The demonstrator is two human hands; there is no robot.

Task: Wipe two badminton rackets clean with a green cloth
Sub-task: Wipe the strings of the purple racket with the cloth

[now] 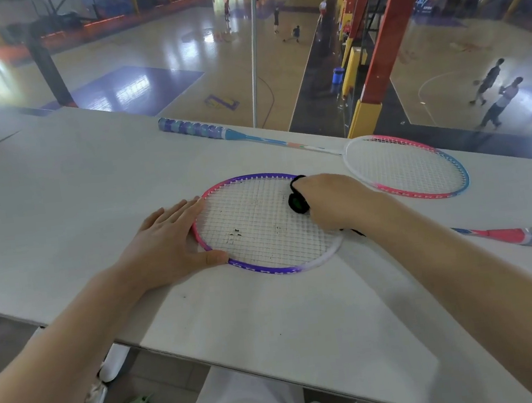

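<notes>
The purple-pink racket (260, 225) lies flat on the grey table (74, 190), strings speckled dark. My left hand (170, 242) presses its rim, fingers straight; my right hand (331, 203) grips what seems a dark cloth (298, 202) on the strings.

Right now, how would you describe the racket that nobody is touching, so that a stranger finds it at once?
Start at the long grey table by the glass overlooking the gym court. Two rackets lie on it; look at the far racket, along the edge nearest the glass. Its frame is white, pink and blue with a blue-wrapped handle, while the near racket has a purple and pink frame and lies under both hands.
</notes>
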